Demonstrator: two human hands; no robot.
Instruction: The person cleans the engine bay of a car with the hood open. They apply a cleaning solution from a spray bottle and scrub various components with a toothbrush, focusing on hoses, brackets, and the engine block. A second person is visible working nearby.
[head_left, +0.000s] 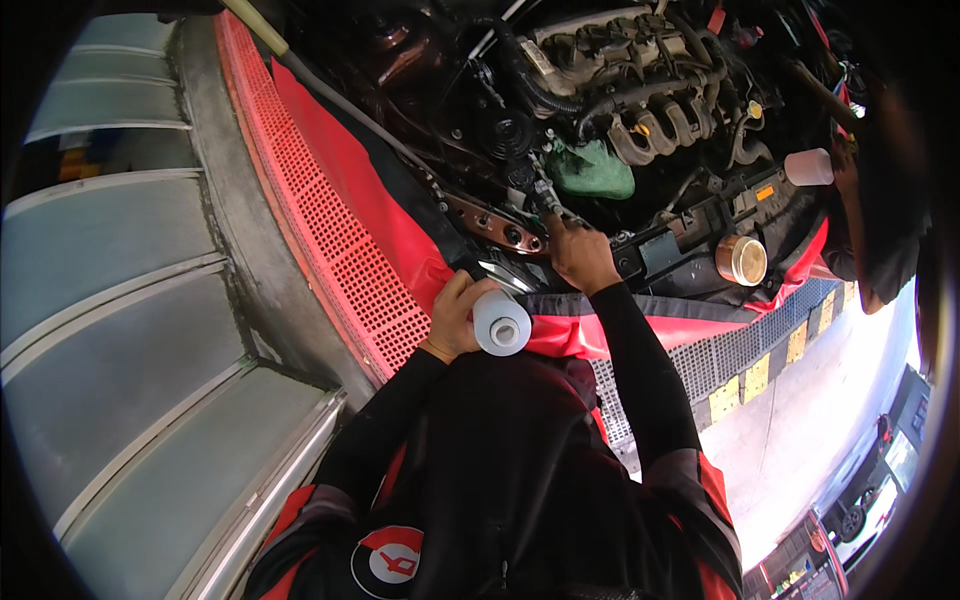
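My left hand [456, 318] is wrapped round a white cylindrical bottle [497, 340], whose round end with a raised ring at its middle faces up. It is held just in front of my body, by the car's front edge. My right hand [583, 255] reaches over that edge into the engine bay [625, 90], beside the copper-coloured metal bracket [490, 222]. Its fingers are closed at a dark, slim part near a grey metal fitting; what they grip is too dark to make out. Just beyond lies a green cloth or bag [592, 172].
Red and black covers [360, 180] drape the car's edges. An amber open-topped jar [741, 260] stands on the front panel. At the right, another person's arm [855, 215] is beside a pale pink cup [808, 167]. Red grating [330, 215] and glass panels [110, 240] lie left.
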